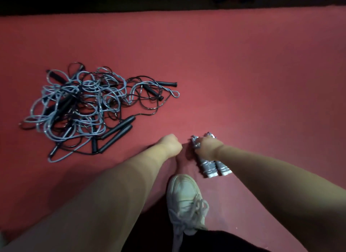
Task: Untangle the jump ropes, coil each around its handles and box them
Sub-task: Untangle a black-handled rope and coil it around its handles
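Note:
A tangled heap of jump ropes (84, 105), grey-blue and thin black cords with black handles, lies on the red floor at the left. My right hand (206, 145) grips a pair of handles wound with silver-grey rope (210, 167), held just above the floor. My left hand (171, 144) is curled into a fist right beside it; whether it pinches a rope end is hidden. No box is in view.
A pale laced sneaker (185, 199) stands on the red floor (243, 73) just below the hands. Two black handles (116, 133) stick out of the heap toward my left arm. A dark strip runs along the far edge.

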Demonstrator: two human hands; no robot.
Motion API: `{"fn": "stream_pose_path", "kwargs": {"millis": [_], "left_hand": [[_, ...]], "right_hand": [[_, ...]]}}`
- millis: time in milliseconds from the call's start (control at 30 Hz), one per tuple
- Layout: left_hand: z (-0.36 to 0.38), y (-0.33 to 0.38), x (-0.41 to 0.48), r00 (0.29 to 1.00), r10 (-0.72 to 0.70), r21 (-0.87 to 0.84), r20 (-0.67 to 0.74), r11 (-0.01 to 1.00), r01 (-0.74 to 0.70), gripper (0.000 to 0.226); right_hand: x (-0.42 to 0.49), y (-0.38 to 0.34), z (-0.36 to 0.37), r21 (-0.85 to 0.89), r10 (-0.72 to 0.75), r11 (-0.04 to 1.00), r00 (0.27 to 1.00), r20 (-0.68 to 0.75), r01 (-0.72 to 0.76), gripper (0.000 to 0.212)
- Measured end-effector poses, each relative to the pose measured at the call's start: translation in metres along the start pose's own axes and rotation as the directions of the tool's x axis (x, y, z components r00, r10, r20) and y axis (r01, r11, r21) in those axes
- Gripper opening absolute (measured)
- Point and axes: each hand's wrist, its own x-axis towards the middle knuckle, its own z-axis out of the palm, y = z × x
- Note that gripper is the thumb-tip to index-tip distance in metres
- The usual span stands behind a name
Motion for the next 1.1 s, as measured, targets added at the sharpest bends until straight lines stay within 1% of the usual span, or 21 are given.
{"fn": "stream_pose_path", "kwargs": {"millis": [67, 233, 367, 467, 533, 633, 733, 833, 933, 1000, 1033, 1100], "left_hand": [[-0.023, -0.015, -0.008, 1.000, 0.010, 0.071, -0.024, 0.997, -0.008, 0.034], [-0.087, -0.063, -0.039, 0.999, 0.002, 0.282, -0.047, 0.959, 0.011, 0.033], [-0.145, -0.102, -0.064, 0.998, -0.013, 0.421, -0.056, 0.906, 0.035, 0.034], [-0.180, -0.125, -0.079, 0.998, -0.045, 0.499, -0.054, 0.864, 0.066, 0.035], [-0.197, -0.142, -0.085, 0.996, -0.073, 0.551, -0.049, 0.830, 0.087, 0.034], [-0.217, -0.161, -0.090, 0.993, -0.105, 0.611, -0.047, 0.784, 0.112, 0.032], [-0.237, -0.172, -0.087, 0.989, -0.103, 0.589, -0.108, 0.794, 0.147, 0.032], [-0.257, -0.179, -0.072, 0.984, -0.111, 0.522, -0.137, 0.837, 0.167, 0.030], [-0.272, -0.179, -0.057, 0.980, -0.074, 0.504, -0.187, 0.849, 0.160, 0.029], [-0.280, -0.182, -0.047, 0.971, -0.061, 0.504, -0.232, 0.846, 0.174, 0.028], [-0.284, -0.185, -0.042, 0.968, -0.070, 0.499, -0.239, 0.847, 0.184, 0.028], [-0.290, -0.194, -0.036, 0.965, -0.078, 0.501, -0.251, 0.843, 0.199, 0.027]], "right_hand": [[0.002, -0.016, -0.009, -0.045, -0.052, 0.998, 0.998, -0.018, 0.051, 0.038], [0.003, -0.075, -0.023, -0.147, -0.177, 0.973, 0.984, 0.018, 0.177, 0.045], [-0.002, -0.130, -0.035, -0.248, -0.312, 0.915, 0.948, 0.062, 0.317, 0.046], [-0.003, -0.164, -0.043, -0.323, -0.378, 0.864, 0.922, 0.089, 0.385, 0.043], [0.002, -0.180, -0.047, -0.356, -0.389, 0.843, 0.914, 0.114, 0.403, 0.042], [0.014, -0.197, -0.057, -0.370, -0.384, 0.838, 0.915, 0.125, 0.402, 0.042], [0.034, -0.207, -0.072, -0.371, -0.363, 0.857, 0.930, 0.059, 0.359, 0.037], [0.059, -0.212, -0.094, -0.307, -0.331, 0.902, 0.942, -0.045, 0.303, 0.036], [0.087, -0.219, -0.118, -0.149, -0.280, 0.956, 0.939, -0.198, 0.254, 0.031], [0.107, -0.229, -0.129, 0.000, -0.252, 0.965, 0.923, -0.290, 0.263, 0.029], [0.116, -0.237, -0.131, 0.111, -0.237, 0.952, 0.918, -0.320, 0.284, 0.031], [0.133, -0.261, -0.131, 0.347, -0.220, 0.876, 0.917, -0.332, 0.335, 0.045]]}}
